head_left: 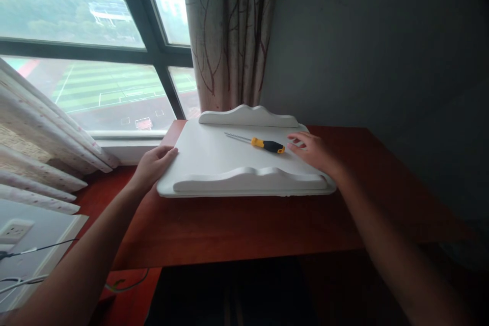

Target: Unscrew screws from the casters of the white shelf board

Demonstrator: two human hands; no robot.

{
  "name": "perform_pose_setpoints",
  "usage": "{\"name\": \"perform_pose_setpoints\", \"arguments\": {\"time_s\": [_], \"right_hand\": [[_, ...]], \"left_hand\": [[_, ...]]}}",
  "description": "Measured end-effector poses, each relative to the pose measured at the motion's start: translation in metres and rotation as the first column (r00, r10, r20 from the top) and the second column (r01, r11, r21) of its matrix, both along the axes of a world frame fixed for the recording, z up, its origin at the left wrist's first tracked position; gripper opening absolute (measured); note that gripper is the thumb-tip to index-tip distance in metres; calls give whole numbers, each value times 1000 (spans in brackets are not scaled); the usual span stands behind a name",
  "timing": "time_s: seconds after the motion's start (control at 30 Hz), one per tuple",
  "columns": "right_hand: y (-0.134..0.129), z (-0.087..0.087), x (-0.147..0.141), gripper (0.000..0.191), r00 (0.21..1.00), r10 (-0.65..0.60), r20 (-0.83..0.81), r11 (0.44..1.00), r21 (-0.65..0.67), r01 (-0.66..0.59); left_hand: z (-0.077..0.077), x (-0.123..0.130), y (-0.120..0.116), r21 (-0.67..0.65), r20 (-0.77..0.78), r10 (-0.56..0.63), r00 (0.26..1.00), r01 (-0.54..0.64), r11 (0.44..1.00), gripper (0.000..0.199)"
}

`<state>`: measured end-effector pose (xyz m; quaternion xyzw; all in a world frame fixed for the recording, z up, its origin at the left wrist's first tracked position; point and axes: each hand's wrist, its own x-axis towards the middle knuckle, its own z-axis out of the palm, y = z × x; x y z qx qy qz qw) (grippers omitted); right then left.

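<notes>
A white board (202, 150) with two wavy-edged raised strips lies flat on the reddish-brown table. The far strip (248, 117) runs along its back edge and the near strip (244, 182) along its front. On the board rests a screwdriver (267, 145) with a yellow and black handle, its metal shaft pointing left. My left hand (155, 164) grips the board's left edge, thumb on top, other fingers partly hidden. Over the board's right side, my right hand (311, 148) is open, fingers slightly curled and apart, just right of the screwdriver's handle and not holding it.
The wooden table (244, 226) extends to the right beyond the board. A window (114, 91) and a patterned curtain (233, 35) stand behind, with another curtain (42, 147) at left. A wall socket (15, 232) and cables (34, 249) are at lower left.
</notes>
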<state>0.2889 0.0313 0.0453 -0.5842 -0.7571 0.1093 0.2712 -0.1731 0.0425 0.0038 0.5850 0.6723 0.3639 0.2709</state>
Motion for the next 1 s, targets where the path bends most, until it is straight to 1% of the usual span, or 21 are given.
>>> {"name": "perform_pose_setpoints", "arguments": {"time_s": [0.03,0.07,0.17,0.27,0.33,0.37,0.43,0.5,0.53,0.57,0.63,0.67,0.73,0.83,0.9,1.0], "right_hand": [[7,0,-12,36,998,64,-24,998,-16,-65],[14,0,-23,37,993,121,-14,992,-26,-121],[29,-4,-44,40,972,219,81,975,-58,-215],[34,-4,-44,32,957,233,173,972,-73,-224],[29,-1,-34,28,962,205,178,979,-26,-204],[24,1,-25,28,972,179,154,983,13,-183],[8,3,-3,29,995,84,54,990,113,-89],[-12,-2,25,33,996,-68,-66,982,173,79],[-23,-7,40,36,982,-155,-111,963,203,175],[-33,-14,55,40,956,-251,-149,934,223,280],[-53,-33,83,46,889,-426,-166,872,187,452],[-62,-44,94,48,854,-501,-137,841,153,518],[-77,-63,111,46,821,-570,-29,816,100,570],[-94,-84,122,45,789,-602,125,799,83,596],[-102,-91,122,45,776,-602,187,797,92,596],[-110,-94,115,45,756,-608,242,791,98,604]], "left_hand": [[0,0,-1,0,-1,-2,1000,2,1000,52],[0,0,-2,-1,-3,-3,1000,3,1000,52],[1,-1,-6,-5,-10,-2,1000,2,1000,51],[1,0,-9,-8,-18,-1,1000,1,1000,53],[1,-1,-9,-12,-23,-5,1000,4,1000,58],[1,-1,-9,-15,-25,-7,1000,6,1000,60],[0,-2,-8,-21,-29,-11,1000,10,1000,62],[-1,-3,-7,-26,-34,-17,999,16,1000,61],[-2,-4,-6,-27,-37,-19,999,18,999,60],[-3,-4,-6,-28,-41,-23,999,22,999,58],[-4,-5,-5,-25,-46,-28,999,27,999,57],[-5,-5,-5,-24,-48,-30,998,29,999,57],[-5,-5,-4,-18,-53,-32,998,31,999,58],[-5,-5,-4,-13,-60,-33,998,33,999,57],[-4,-5,-4,-10,-65,-32,997,32,999,57],[-2,-5,-5,-7,-68,-28,997,28,1000,57]]}}
